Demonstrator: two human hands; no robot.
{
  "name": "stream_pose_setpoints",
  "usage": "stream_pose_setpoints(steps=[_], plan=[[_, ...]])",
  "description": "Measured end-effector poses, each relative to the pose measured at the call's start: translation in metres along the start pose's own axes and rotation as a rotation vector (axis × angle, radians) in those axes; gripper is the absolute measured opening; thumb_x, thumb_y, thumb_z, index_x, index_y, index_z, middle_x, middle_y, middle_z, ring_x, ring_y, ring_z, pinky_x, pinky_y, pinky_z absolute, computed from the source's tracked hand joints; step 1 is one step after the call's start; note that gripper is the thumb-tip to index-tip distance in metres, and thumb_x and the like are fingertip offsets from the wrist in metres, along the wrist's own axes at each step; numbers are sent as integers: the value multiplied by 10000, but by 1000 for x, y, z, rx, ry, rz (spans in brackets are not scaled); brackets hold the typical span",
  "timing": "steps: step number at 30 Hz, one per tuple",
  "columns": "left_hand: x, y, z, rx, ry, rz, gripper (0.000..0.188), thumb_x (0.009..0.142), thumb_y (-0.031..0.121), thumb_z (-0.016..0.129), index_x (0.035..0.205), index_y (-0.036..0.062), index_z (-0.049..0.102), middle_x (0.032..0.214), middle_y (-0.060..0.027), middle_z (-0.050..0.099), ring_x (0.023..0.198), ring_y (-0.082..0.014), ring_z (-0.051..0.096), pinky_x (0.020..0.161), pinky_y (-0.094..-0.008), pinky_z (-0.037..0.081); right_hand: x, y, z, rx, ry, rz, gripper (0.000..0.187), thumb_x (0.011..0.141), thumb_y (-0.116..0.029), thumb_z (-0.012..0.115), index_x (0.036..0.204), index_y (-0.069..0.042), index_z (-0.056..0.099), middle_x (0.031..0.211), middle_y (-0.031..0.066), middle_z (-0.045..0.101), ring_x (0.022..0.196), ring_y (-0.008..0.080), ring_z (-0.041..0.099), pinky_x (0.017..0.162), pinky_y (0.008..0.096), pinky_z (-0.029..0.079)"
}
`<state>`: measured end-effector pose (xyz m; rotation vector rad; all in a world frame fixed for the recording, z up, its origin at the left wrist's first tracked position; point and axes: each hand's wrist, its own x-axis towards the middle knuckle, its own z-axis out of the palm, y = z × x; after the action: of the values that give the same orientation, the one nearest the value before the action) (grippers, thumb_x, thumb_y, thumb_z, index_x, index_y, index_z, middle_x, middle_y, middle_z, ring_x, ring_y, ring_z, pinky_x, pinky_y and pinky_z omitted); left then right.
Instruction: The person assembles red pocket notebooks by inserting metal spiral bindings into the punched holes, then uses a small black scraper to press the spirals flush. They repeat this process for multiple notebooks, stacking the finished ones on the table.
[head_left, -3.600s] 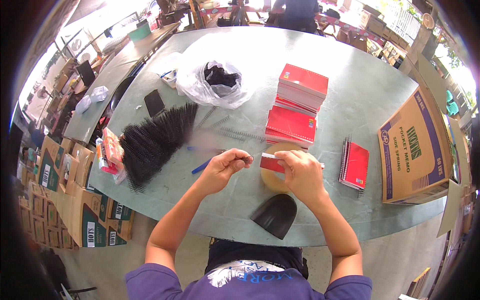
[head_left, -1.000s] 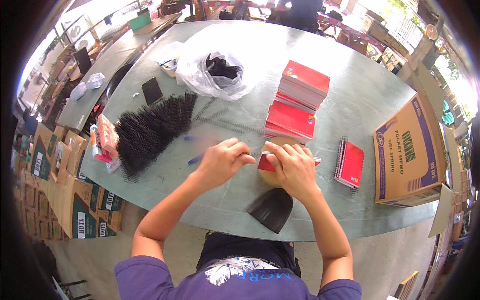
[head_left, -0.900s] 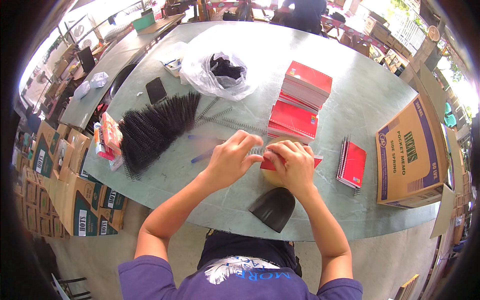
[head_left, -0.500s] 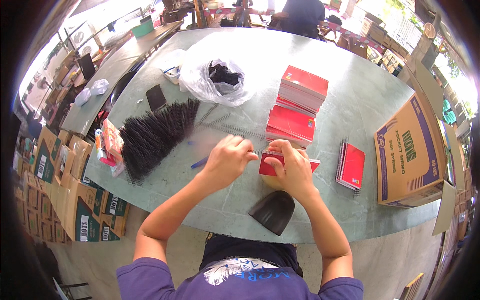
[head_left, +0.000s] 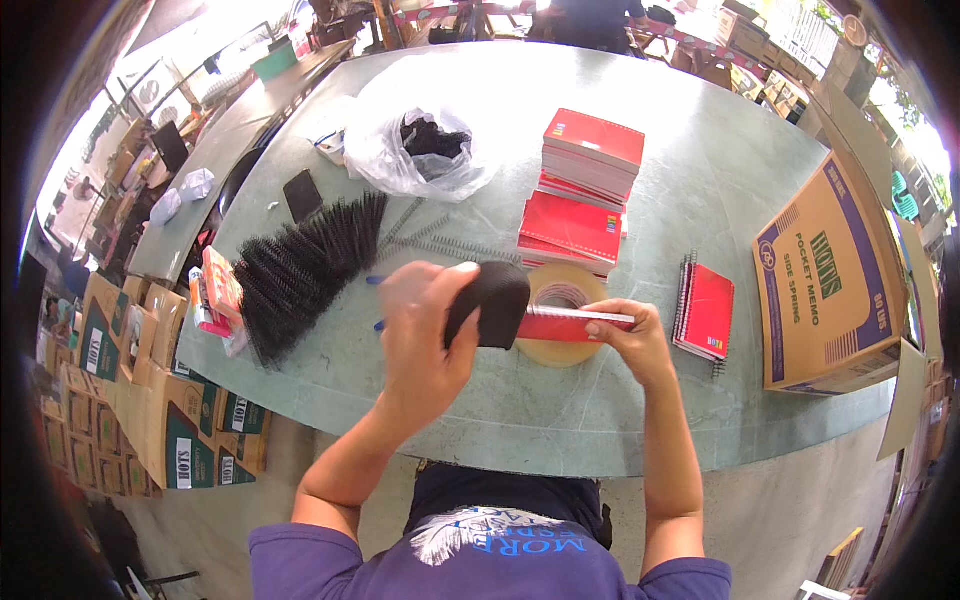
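Observation:
My left hand [head_left: 425, 335], partly blurred, is closed around a dark dome-shaped pad [head_left: 497, 306]. The pad presses against the left end of a red pocket notebook [head_left: 565, 326], covering that end. At the other end, my right hand [head_left: 638, 342] pinches the notebook between thumb and fingers, holding it edge-up. Beneath the notebook, a wide roll of tape [head_left: 550, 356] lies flat on the table. Two stacks of red notebooks, a far one [head_left: 597, 138] and a nearer one [head_left: 572, 222], stand beyond. Loose spiral coils [head_left: 440, 245] lie beyond my left hand.
A heap of black spiral coils [head_left: 300, 270] covers the table's left side, near a plastic bag [head_left: 370, 150] with black contents and a flat black object [head_left: 302, 195]. Red spiral notebooks [head_left: 708, 310] lie to the right, before an open carton [head_left: 830, 290]. Cartons [head_left: 185, 430] stand lower left.
My left hand has picked the dark pad off the table and brought it to the notebook's end. My right hand has shifted to the notebook's right end, uncovering the tape roll.

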<state>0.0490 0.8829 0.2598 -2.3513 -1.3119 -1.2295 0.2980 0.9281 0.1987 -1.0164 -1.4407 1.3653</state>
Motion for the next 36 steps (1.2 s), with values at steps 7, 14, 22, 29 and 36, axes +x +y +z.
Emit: stream_pose_setpoints(steps=[7,14,22,29,36], plan=[[11,1,-3,-171,100,-64,444,715,10,710,1120,128,569,888,-105,510,699,-241,546,611,-323,483,-5,2,16,13,1,-34,223,809,-63,706,1018,11,683,940,66,696,858,93,619,780,241,514],[35,10,-32,-115,147,1,388,758,22,682,1116,152,611,851,-89,533,688,-204,502,572,-323,467,-9,7,17,79,66,-9,215,825,-67,694,1032,-13,681,925,45,686,818,72,608,730,225,508],[10,3,11,-216,-74,-22,265,707,11,686,958,93,675,852,-82,597,785,-240,587,668,-354,503,-12,-1,16,-25,18,-64,193,833,-51,673,1023,-15,684,935,32,691,855,71,594,786,233,487],[-3,5,28,-259,-203,67,320,701,-9,690,1004,89,657,836,-83,585,751,-247,591,639,-352,505,-10,1,16,-34,-5,-82,191,829,-21,664,1019,-2,673,949,49,687,870,84,603,776,227,494],[-7,11,34,-343,-229,55,284,680,-8,719,951,64,674,878,-70,602,812,-207,578,676,-322,493,-13,1,19,-4,-7,-114,256,852,22,603,1102,-16,648,959,32,678,868,73,589,763,227,487]])
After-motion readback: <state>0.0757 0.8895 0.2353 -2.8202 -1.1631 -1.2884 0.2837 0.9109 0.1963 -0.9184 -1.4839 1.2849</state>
